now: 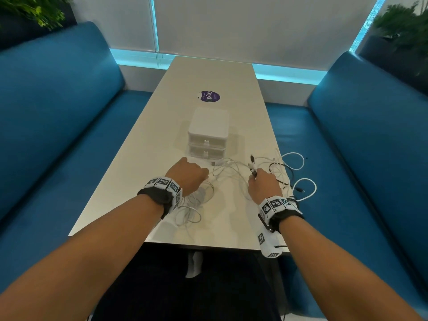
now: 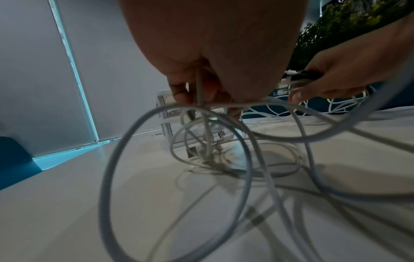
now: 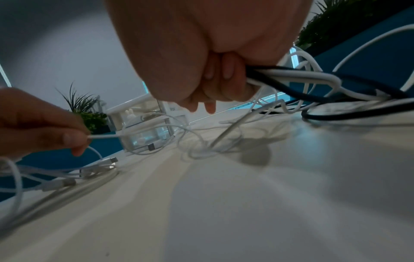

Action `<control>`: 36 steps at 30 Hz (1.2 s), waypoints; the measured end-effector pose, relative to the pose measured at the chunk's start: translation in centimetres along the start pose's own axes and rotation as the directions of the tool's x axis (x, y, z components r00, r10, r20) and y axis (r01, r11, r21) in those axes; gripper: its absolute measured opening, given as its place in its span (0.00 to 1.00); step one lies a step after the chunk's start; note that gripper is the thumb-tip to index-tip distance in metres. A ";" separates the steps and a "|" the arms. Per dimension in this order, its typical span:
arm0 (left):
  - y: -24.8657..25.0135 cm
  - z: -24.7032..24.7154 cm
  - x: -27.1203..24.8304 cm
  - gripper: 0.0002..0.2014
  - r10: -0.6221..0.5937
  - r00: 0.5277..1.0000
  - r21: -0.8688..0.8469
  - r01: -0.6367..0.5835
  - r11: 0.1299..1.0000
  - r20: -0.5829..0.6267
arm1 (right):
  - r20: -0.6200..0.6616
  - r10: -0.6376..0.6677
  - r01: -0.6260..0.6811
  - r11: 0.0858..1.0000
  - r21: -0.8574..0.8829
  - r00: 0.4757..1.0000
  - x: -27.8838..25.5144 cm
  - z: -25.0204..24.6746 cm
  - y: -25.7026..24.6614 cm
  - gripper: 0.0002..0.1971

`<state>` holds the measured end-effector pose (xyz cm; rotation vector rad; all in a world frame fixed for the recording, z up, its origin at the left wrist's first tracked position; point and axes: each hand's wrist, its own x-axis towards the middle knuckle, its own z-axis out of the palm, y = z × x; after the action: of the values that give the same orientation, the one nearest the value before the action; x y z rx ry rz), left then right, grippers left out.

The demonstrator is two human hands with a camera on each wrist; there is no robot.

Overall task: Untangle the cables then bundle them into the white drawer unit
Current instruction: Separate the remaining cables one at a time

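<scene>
The left hand [image 1: 188, 174] pinches one white cable [image 3: 102, 136]; the right hand [image 1: 262, 185] grips a bundle of plug ends [image 1: 253, 166], black and white together. The tangle [image 1: 234, 172] lies on the table [image 1: 143, 163], just before the closed drawers [image 1: 207, 137]. Best to draw the pinched cable out slowly — watching which loops tighten — and feed slack rather than tug.

Round purple sticker [image 1: 210, 96] on the table [image 1: 162, 140], beyond the white drawer unit [image 1: 208, 130]: white lettering reads "ClayG"; the smaller lines beside it are too fine to read. Wrist bands [image 1: 276, 204] carry black-and-white square code markers, no letters. No other legible text.
</scene>
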<state>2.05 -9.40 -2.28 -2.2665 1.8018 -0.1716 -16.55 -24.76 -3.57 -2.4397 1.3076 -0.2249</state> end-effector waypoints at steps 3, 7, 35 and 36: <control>0.3 -0.1 0.2 0.12 0.025 0.999 0.016 -0.025 1.000 0.020 | -0.047 -0.048 0.055 0.987 0.150 0.998 -0.2 -0.5 -0.4 0.13; 1.1 -0.6 0.6 0.12 0.076 0.996 0.003 -0.076 0.997 -0.046 | 0.000 -0.278 0.269 0.930 0.251 0.961 -0.7 -0.4 -2.0 0.12; 1.2 -0.5 0.2 0.15 -0.070 0.994 -0.029 0.068 0.997 -0.080 | 0.070 -0.201 0.205 0.978 -0.051 0.977 -0.6 -0.3 -2.7 0.12; 1.6 -0.8 0.3 0.15 -0.064 0.995 -0.021 0.063 0.998 -0.081 | 0.082 -0.245 0.246 0.969 -0.010 0.966 -0.8 -0.1 -3.2 0.11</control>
<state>0.46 -10.16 -1.97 -2.3634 1.7782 -0.2632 -14.53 -22.47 -2.23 -2.5970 0.9768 -0.1762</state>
